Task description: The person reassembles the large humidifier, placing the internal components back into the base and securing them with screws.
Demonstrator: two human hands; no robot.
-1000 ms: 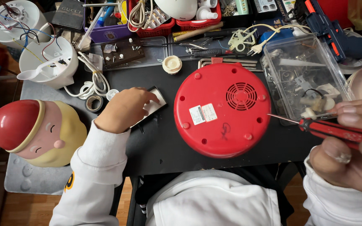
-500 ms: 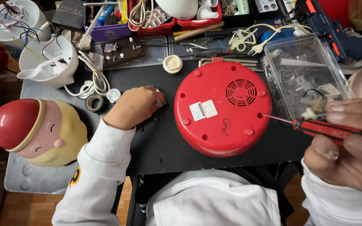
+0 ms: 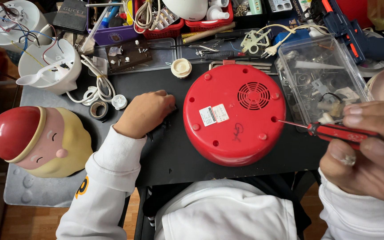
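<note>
A round red appliance [image 3: 234,113] lies upside down on the black table [image 3: 165,153], with a vent grille and a label on its base. My right hand [image 3: 370,151] grips a red and black screwdriver [image 3: 334,132]; its thin tip touches a screw hole at the base's right edge. My left hand [image 3: 145,111] rests curled on the table just left of the appliance, fingers closed; what it covers is hidden.
A clear plastic box [image 3: 323,80] of small metal parts stands at the right. A figurine with a red cap [image 3: 36,140] sits at the left. White appliance shells [image 3: 50,66], a coiled white cord [image 3: 98,86], a tape roll [image 3: 98,110] and trays of tools crowd the back.
My left hand has put down or covered the white piece it held and now lies flat and curled. The screwdriver tip has moved left to the edge of the red base.
</note>
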